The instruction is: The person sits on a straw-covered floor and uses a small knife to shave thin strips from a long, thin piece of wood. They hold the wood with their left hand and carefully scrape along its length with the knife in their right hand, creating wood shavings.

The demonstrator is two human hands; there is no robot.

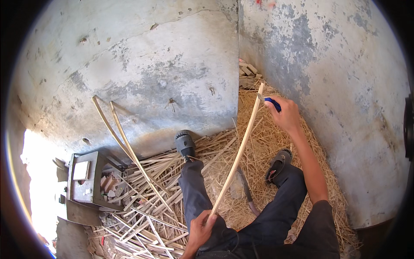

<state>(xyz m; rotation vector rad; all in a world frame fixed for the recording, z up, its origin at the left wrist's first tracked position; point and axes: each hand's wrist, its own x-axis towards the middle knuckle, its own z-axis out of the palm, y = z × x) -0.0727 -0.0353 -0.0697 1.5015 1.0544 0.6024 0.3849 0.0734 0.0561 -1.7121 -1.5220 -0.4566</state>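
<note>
A long, pale strip of split wood or bamboo (237,157) slants up and away from my lap. Its near end is in the closed fingers of my left hand (201,228), beside my left thigh. My right hand (285,114) grips a small blue-handled knife (272,103) by the strip's far end. The blade meets the strip, or nearly so, just below its tip; most of the handle is hidden by my fingers.
Many split strips (142,222) lie piled at my left. Two longer strips (125,137) lean on the wall (142,64). Shavings (319,198) cover the floor at right. A curved tool (246,190) lies between my legs. A wooden box frame (92,181) holds rubble; bricks (246,70) sit in the corner.
</note>
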